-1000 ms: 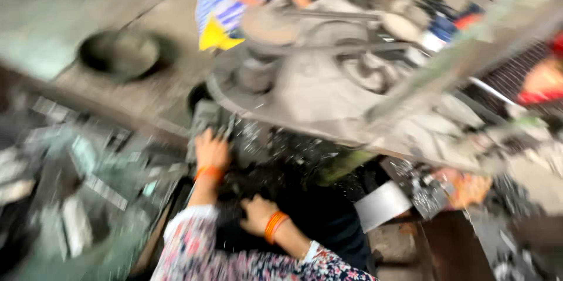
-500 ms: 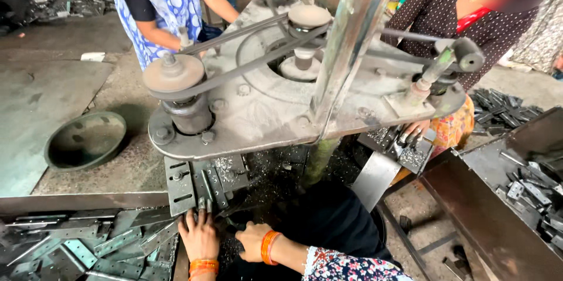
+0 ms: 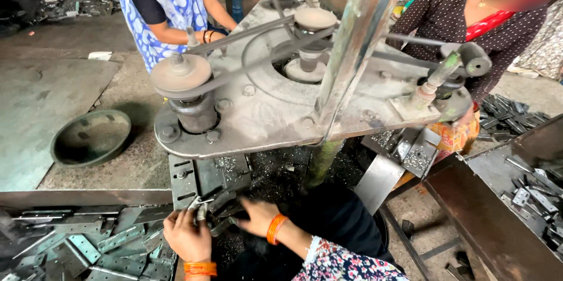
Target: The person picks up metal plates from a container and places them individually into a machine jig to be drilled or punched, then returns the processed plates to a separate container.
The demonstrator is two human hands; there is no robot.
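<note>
1. My left hand [image 3: 186,235] pinches a small metal piece [image 3: 198,209] at the machine [image 3: 264,105] base.
2. My right hand [image 3: 251,218], fingers curled, steadies it there; I'd keep fingertips clear of the belt [image 3: 234,38].

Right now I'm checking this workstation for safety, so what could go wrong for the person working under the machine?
1. Both hands, left hand and right hand, handle a small metal piece just below the pulley and its open belt; fingers or the loose sleeve might get caught.
2. The bare hands could be cut on the metal plates and shavings.
</note>
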